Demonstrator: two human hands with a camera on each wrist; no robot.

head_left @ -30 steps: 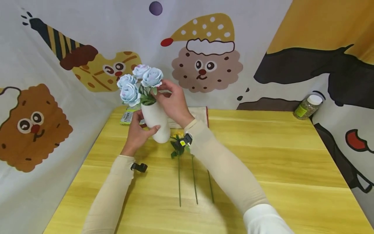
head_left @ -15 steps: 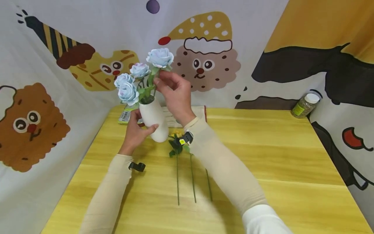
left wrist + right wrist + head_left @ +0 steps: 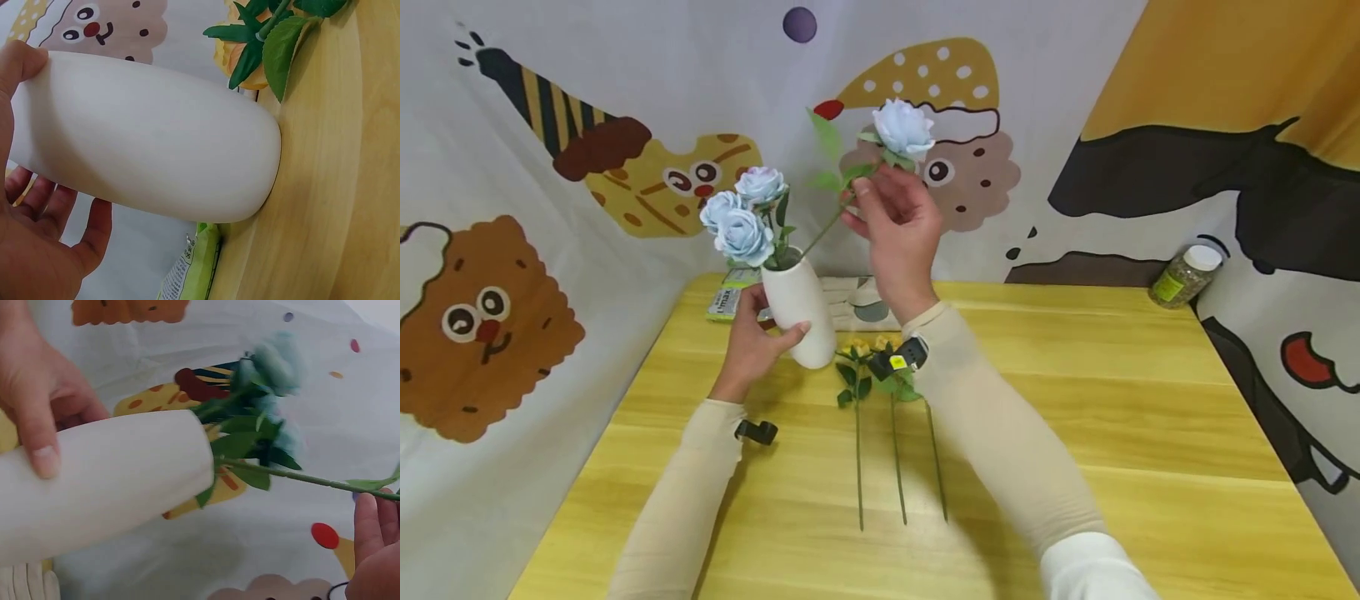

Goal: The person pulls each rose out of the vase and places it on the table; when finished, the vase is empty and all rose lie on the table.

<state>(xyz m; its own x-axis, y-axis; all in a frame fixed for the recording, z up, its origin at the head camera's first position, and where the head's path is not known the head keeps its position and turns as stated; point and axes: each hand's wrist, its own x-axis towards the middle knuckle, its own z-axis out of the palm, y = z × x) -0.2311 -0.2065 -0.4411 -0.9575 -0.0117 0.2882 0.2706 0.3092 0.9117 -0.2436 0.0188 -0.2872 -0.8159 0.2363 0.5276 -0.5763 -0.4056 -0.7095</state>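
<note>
The blue rose (image 3: 903, 127), upper centre in the head view, seems light, its wiry stem (image 3: 303, 477) the best hold; the right hand (image 3: 908, 237) pinches it, the left hand (image 3: 754, 340) curls round the vase (image 3: 799, 310).

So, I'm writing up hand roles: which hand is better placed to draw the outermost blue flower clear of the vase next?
Probably the right hand: it holds that flower by the stem, while the left hand grips the vase, seemingly keeping it steady.
</note>
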